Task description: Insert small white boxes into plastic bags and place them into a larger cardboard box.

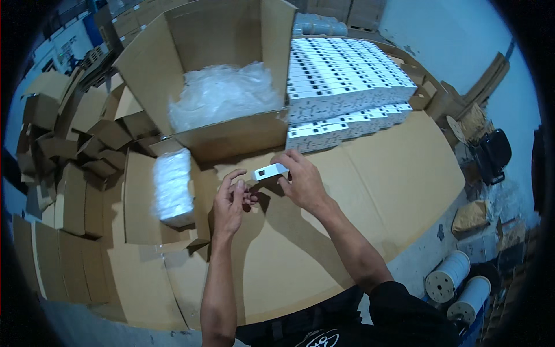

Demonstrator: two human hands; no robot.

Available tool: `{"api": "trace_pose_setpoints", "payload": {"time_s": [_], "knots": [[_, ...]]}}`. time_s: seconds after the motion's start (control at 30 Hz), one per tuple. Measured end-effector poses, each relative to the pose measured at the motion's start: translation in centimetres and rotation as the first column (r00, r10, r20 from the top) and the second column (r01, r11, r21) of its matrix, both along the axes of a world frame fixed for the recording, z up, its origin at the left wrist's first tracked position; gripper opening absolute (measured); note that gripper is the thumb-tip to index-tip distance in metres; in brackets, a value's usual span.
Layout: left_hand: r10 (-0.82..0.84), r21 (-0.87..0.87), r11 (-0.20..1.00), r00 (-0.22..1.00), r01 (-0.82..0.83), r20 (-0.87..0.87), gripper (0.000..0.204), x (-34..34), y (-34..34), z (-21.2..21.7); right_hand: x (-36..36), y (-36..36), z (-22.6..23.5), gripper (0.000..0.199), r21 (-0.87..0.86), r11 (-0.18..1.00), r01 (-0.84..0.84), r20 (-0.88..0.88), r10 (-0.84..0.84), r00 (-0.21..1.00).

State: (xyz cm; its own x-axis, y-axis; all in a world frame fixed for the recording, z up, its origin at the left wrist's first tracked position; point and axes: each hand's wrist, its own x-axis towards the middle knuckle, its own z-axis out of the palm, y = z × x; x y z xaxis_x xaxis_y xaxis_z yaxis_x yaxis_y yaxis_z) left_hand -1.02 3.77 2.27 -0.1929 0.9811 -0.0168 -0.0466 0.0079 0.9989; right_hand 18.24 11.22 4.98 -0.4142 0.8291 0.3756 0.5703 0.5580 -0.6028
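Note:
A small white box [269,172] with a dark square on its top face is gripped at its right end by my right hand [301,179]. It is held above the cardboard-covered table [324,214]. Close to the box's left end, my left hand [230,202] has its fingers apart and curved, with nothing in them. To the left of that hand stands an open carton [141,199], with bubble-wrapped goods [173,182] in it. Behind my right hand rise long stacked rows of similar white boxes [347,75].
A large open carton [231,136] holding clear plastic bags [225,92] stands at the back. Several empty cardboard boxes [98,124] are heaped at the left. Cable spools [448,274] and a black chair [491,156] stand on the floor at the right.

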Motion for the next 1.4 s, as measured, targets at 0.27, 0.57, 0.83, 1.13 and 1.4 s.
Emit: {"api": "trace_pose_setpoints", "payload": {"time_s": [0.27, 0.57, 0.83, 1.13, 1.4], "knots": [[0.142, 0.097, 0.984, 0.987, -0.149, 0.073, 0.025, -2.6, -0.2, -2.2, -4.5, -1.4, -1.7, 0.026, 0.095, 0.975, -0.202, -0.25, 0.22, 0.943], [0.267, 0.221, 0.952, 0.928, -0.212, -0.259, 0.039, -1.9, 0.5, -3.5, -4.0, 0.5, -5.8, 0.047, -0.206, 0.962, -0.177, -0.527, 0.043, 0.849], [0.229, 0.165, 0.97, 0.894, -0.178, -0.385, 0.038, -1.2, 0.2, -2.6, -2.7, 0.3, -5.4, 0.054, -0.297, 0.938, -0.177, -0.427, 0.035, 0.903], [0.27, 0.206, 0.957, 0.881, -0.203, -0.388, 0.046, -0.6, 0.0, -1.5, -2.2, -0.1, -5.2, 0.064, -0.258, 0.93, -0.261, -0.428, 0.132, 0.894], [0.5, 0.496, 0.831, 0.727, -0.251, -0.47, 0.034, 0.7, -0.9, 3.4, -2.1, -0.2, -7.8, 0.052, -0.321, 0.935, -0.149, -0.57, -0.066, 0.819]]}}
